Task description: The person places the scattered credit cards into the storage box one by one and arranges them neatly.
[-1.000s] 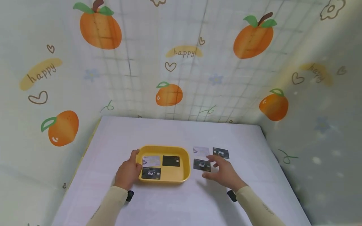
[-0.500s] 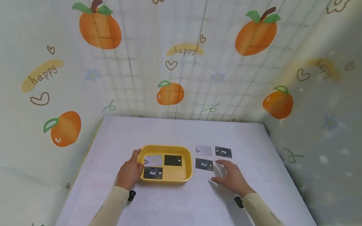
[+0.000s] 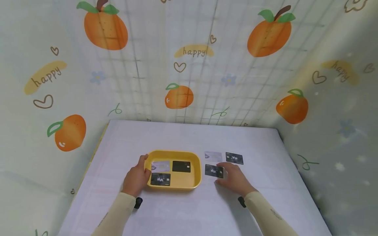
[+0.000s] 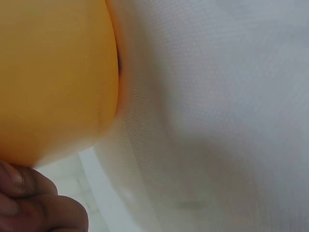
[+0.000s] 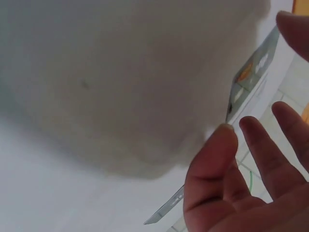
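Observation:
My left hand (image 3: 136,178) grips the left rim of a yellow tray (image 3: 183,186), its thumb over the edge. In the left wrist view, curled fingers (image 4: 43,208) lie beside the tray's outer wall (image 4: 58,82). Inside the tray are a pale card (image 3: 160,166), a plain black card (image 3: 181,166) and a dark VIP card (image 3: 160,179). On the table, my right hand (image 3: 234,178) spans the right end of another dark VIP card (image 3: 211,170). In the right wrist view, the index fingertip is at that card's (image 5: 253,77) edge; the thumb looks slightly apart from it.
Behind the card at my right hand lie a pale card (image 3: 213,156) and a dark VIP card (image 3: 234,158). A white cloth covers the table (image 3: 177,216). A curtain printed with oranges (image 3: 178,97) hangs behind and along both sides.
The right hand drew back right from the front VIP card, then returned to its right end. That card looks unmoved among its neighbours. The left hand keeps its hold on the tray.

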The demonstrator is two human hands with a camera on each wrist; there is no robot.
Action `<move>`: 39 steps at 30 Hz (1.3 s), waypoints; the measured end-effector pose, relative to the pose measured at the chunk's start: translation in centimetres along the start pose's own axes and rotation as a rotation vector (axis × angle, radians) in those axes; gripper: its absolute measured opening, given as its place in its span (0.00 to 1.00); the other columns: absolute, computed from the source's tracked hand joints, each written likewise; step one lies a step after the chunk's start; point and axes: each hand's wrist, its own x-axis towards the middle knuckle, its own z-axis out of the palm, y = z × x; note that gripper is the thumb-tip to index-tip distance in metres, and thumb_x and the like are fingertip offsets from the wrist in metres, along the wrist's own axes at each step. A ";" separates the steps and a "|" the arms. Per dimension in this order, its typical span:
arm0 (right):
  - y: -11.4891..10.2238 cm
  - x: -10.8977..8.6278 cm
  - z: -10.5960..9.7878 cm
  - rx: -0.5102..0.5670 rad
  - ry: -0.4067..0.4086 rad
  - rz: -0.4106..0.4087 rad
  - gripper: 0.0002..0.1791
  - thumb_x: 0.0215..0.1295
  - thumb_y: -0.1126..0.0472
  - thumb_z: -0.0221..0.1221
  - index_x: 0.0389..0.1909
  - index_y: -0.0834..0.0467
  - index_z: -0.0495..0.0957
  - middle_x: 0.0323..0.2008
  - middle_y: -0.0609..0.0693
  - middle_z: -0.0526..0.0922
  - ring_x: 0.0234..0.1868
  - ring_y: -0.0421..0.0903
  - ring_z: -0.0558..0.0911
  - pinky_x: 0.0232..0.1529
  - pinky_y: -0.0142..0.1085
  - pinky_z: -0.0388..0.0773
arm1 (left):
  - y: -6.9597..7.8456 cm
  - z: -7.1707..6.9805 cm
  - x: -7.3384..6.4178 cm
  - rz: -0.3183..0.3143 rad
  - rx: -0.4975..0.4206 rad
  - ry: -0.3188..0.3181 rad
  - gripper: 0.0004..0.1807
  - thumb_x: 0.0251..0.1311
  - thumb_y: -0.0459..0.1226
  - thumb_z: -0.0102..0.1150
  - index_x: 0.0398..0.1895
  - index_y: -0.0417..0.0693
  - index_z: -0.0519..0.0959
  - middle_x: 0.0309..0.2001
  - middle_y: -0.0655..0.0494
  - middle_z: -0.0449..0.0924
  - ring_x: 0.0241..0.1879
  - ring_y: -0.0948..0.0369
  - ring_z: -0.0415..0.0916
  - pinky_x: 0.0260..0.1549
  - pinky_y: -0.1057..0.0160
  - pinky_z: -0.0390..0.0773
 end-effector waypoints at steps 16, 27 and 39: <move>0.4 1.0 0.4 -0.053 0.004 -0.014 0.40 0.53 0.46 0.80 0.67 0.48 0.78 0.68 0.51 0.79 0.69 0.59 0.73 0.70 0.60 0.67 | 0.0 0.2 -0.1 -0.015 0.001 -0.010 0.36 0.73 0.39 0.59 0.81 0.58 0.59 0.17 0.57 0.70 0.16 0.58 0.68 0.19 0.61 0.68; 0.3 0.9 0.4 -0.019 0.000 -0.002 0.40 0.52 0.47 0.81 0.67 0.47 0.79 0.67 0.50 0.80 0.69 0.60 0.73 0.69 0.62 0.66 | 0.2 0.1 -0.2 -0.035 0.012 -0.016 0.36 0.73 0.39 0.59 0.81 0.58 0.58 0.18 0.56 0.70 0.17 0.58 0.69 0.20 0.61 0.69; 0.4 1.4 0.5 -0.015 -0.018 -0.024 0.40 0.52 0.49 0.81 0.67 0.49 0.78 0.52 0.47 0.85 0.59 0.55 0.78 0.66 0.60 0.70 | 0.1 0.0 -0.2 -0.032 -0.003 -0.020 0.36 0.73 0.39 0.58 0.81 0.58 0.58 0.17 0.56 0.70 0.16 0.58 0.68 0.20 0.61 0.68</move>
